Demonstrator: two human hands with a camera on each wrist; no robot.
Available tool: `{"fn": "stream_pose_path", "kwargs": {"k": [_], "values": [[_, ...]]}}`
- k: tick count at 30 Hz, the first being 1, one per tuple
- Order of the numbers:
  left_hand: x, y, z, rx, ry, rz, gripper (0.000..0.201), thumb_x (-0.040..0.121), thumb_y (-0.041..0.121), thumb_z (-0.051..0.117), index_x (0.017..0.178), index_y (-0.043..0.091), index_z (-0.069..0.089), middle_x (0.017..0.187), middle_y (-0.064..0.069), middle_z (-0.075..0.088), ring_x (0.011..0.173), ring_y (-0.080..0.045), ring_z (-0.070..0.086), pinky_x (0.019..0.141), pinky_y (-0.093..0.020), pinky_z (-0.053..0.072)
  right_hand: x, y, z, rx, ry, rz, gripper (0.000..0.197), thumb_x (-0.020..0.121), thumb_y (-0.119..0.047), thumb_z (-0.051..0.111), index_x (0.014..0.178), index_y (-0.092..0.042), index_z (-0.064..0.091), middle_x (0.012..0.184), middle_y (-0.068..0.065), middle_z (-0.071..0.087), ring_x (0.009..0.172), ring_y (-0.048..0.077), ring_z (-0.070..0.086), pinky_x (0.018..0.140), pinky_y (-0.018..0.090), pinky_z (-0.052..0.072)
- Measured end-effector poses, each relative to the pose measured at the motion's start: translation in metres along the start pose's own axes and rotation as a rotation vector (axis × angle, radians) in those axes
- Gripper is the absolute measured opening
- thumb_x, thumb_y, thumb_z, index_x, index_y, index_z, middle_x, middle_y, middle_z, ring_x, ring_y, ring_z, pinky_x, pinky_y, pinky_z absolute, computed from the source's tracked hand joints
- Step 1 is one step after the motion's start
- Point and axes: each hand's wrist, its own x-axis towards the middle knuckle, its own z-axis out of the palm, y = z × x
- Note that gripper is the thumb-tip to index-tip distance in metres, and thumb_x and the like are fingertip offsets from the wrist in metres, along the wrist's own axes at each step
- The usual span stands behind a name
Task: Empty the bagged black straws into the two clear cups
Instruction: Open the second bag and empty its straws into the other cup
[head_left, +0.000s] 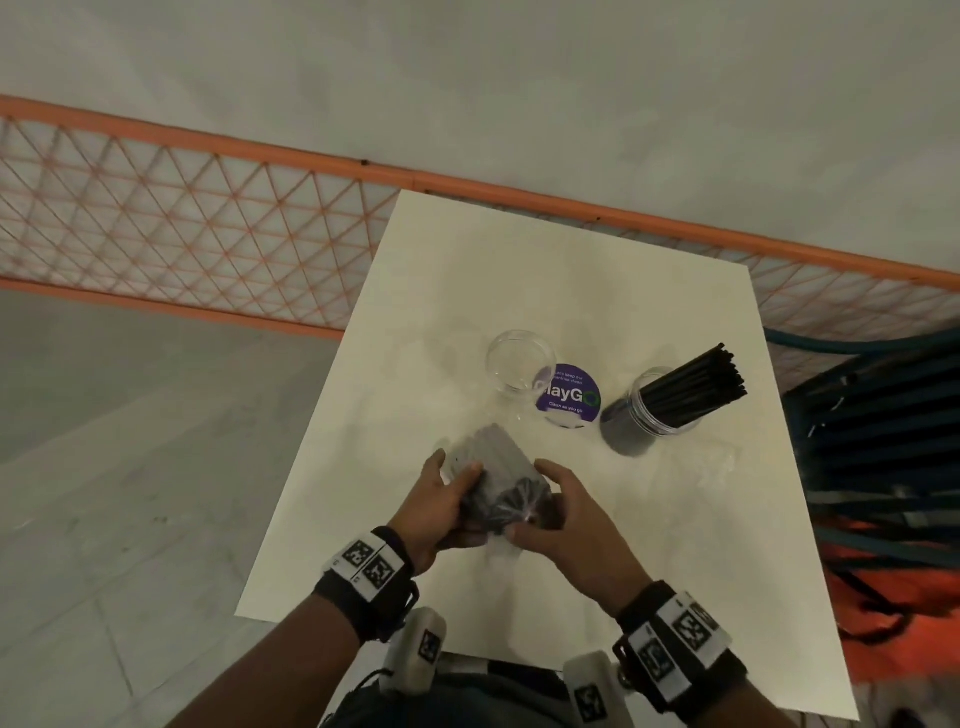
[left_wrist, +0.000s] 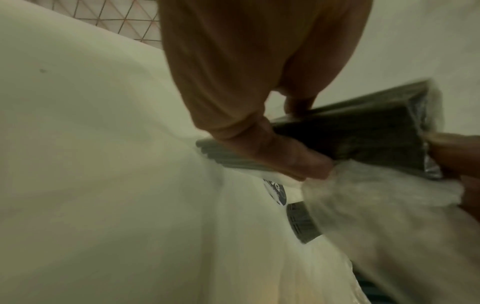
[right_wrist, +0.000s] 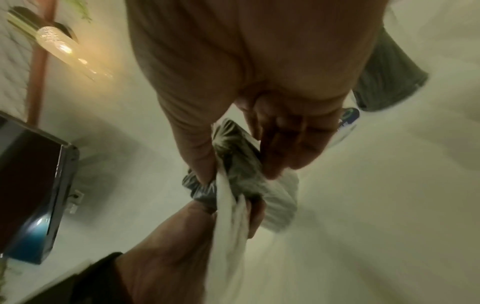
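A clear plastic bag of black straws (head_left: 493, 478) is held above the near middle of the white table (head_left: 649, 597). My left hand (head_left: 441, 499) grips the bundle (left_wrist: 350, 133) round its side. My right hand (head_left: 550, 509) pinches the gathered plastic (right_wrist: 233, 179) at the near end of the bag. An empty clear cup (head_left: 519, 364) stands beyond the bag. To its right a second clear cup (head_left: 644, 410) holds a bunch of black straws (head_left: 696, 384) leaning right.
A round purple sticker (head_left: 569, 397) lies on the table between the two cups. An orange mesh fence (head_left: 208, 208) runs behind the table. Dark slatted furniture (head_left: 883, 467) and orange fabric (head_left: 893, 603) sit close to the table's right edge.
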Motion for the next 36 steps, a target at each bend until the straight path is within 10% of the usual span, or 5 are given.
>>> {"fn": "stream_pose_path", "kwargs": {"k": [6,14,22,31,36], "values": [[-0.003,0.004,-0.007,0.511,0.073,0.082,0.043,0.097,0.054,0.045,0.132,0.029,0.04,0.075,-0.004,0.074,0.06,-0.02,0.067,0.057,-0.029,0.052,-0.005,-0.011,-0.004,-0.155,0.132,-0.133,0.047,0.088,-0.027,0.067,0.13,-0.035,0.046,0.097,-0.012,0.063,0.083,0.003,0.066,0.074,0.021,0.053],[-0.013,0.024,-0.016,1.114,-0.102,0.779,0.104,0.071,0.03,0.075,0.152,0.043,0.011,0.152,0.002,0.039,0.139,-0.021,0.036,0.113,-0.041,0.034,-0.003,-0.025,-0.023,-0.37,0.038,-0.343,0.051,0.092,-0.014,0.062,0.136,-0.036,0.051,0.106,-0.01,0.058,0.077,0.006,0.063,0.075,0.009,0.045],[-0.009,0.02,-0.014,1.081,0.121,0.838,0.058,0.06,0.062,0.069,0.11,0.038,0.05,0.102,0.011,0.06,0.091,-0.014,0.056,0.076,-0.035,0.05,-0.007,-0.072,-0.057,-0.68,0.209,-0.23,0.019,0.08,-0.054,0.064,0.074,-0.036,0.065,0.067,-0.021,0.064,0.068,-0.004,0.059,0.063,0.021,0.049],[-0.028,0.02,-0.001,1.26,0.294,0.76,0.098,0.047,0.093,0.058,0.126,0.036,0.044,0.095,0.018,0.057,0.091,-0.012,0.058,0.082,-0.035,0.044,-0.018,-0.119,-0.071,-0.227,-0.03,-0.325,0.009,0.086,-0.027,0.071,0.087,-0.02,0.066,0.074,0.002,0.071,0.062,0.01,0.064,0.061,0.018,0.052],[-0.041,0.02,-0.01,1.033,0.438,0.951,0.071,0.065,0.094,0.034,0.08,0.027,0.048,0.069,0.014,0.049,0.063,-0.011,0.05,0.066,-0.034,0.038,-0.006,-0.128,-0.074,-0.233,-0.001,-0.32,0.014,0.082,-0.03,0.075,0.085,-0.02,0.066,0.072,0.001,0.072,0.063,0.016,0.067,0.062,0.016,0.049]]}}
